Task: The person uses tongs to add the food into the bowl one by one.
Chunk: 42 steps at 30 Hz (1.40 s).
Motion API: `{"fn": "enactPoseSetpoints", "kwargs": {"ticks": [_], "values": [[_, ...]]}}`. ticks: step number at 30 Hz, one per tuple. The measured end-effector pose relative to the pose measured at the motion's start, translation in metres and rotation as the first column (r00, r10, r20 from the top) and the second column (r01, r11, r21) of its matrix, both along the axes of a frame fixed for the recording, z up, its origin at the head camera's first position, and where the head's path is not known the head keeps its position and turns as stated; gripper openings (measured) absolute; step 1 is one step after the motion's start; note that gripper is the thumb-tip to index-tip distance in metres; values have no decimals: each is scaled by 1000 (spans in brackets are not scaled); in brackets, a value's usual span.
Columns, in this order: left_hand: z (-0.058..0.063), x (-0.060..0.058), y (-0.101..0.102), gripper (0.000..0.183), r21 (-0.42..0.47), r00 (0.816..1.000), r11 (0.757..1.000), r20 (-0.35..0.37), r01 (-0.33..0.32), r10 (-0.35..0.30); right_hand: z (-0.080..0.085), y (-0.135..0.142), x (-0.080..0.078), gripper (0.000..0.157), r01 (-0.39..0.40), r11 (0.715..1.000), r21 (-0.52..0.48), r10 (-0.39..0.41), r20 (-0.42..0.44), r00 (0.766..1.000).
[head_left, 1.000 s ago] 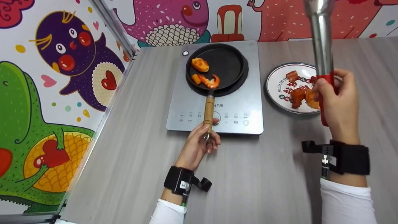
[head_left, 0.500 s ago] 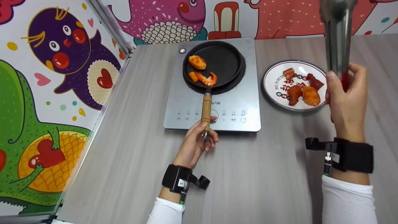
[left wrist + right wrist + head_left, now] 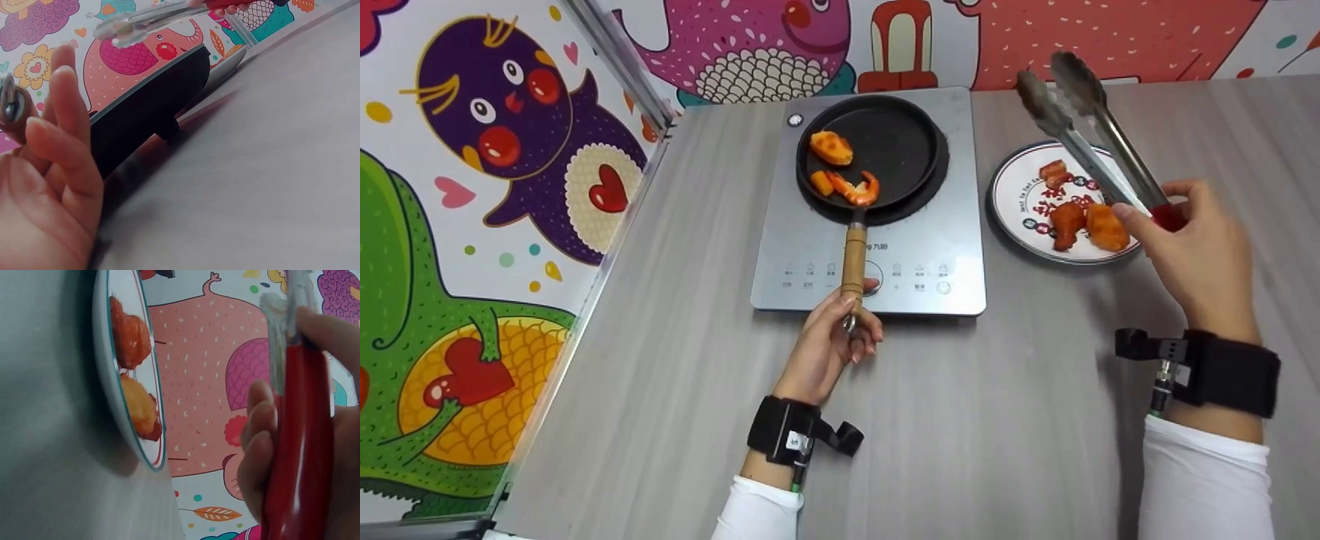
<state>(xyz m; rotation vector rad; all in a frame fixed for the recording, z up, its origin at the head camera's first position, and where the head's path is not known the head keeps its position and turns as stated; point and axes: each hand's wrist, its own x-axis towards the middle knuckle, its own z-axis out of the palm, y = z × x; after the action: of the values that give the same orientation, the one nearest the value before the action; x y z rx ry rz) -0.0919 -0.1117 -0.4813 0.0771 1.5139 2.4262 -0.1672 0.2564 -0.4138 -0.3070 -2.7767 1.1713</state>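
My left hand (image 3: pixel 834 341) grips the wooden handle (image 3: pixel 853 262) of a black frying pan (image 3: pixel 896 154), which rests on a silver induction cooker (image 3: pixel 945 255). In the pan lie a shrimp (image 3: pixel 861 191), a small orange chunk (image 3: pixel 821 183) and a larger browned orange piece (image 3: pixel 831 148). My right hand (image 3: pixel 1207 255) holds metal tongs (image 3: pixel 1117 157) by their red handles (image 3: pixel 301 450). The tips of the tongs are spread, with nothing between them, above the far side of a white plate (image 3: pixel 1020 225). On that plate sit a drumstick-like piece (image 3: pixel 1065 225), an orange piece (image 3: pixel 1108 227) and a reddish strip (image 3: pixel 1054 174).
A cartoon-printed wall (image 3: pixel 1050 37) stands behind the cooker, and another printed panel (image 3: pixel 607 112) rises on the left along a metal frame (image 3: pixel 619 67). The grey wood-grain table (image 3: pixel 960 420) stretches in front of the cooker and plate.
The tongs have swung from pointing upward to leaning left and down over the plate, and their spread tips now show. The left hand keeps its grip on the pan handle. The view has shifted slightly.
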Motion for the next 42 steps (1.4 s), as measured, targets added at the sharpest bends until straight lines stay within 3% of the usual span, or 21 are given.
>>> {"fn": "enactPoseSetpoints", "kwargs": {"ticks": [5, 14, 21, 42], "values": [[0, 0, 0, 52, 6, 1000, 1000, -5, 2, -2, -3, 7, 0, 75, -48, 993, 106, 43, 47, 998], [0, 0, 0, 51, 6, 1000, 1000, 18, 3, -3, -10, 14, 1, 65, -102, 961, 257, 94, 42, 995], [-1, -1, 0, 52, 7, 1000, 1000, 14, 2, -2, -16, 14, 3, 63, -108, 953, 282, 71, 137, 988], [-1, 0, 0, 49, 15, 1000, 1000, 10, 7, -7, -16, 14, 5, 61, -98, 954, 284, 58, 148, 987]]}}
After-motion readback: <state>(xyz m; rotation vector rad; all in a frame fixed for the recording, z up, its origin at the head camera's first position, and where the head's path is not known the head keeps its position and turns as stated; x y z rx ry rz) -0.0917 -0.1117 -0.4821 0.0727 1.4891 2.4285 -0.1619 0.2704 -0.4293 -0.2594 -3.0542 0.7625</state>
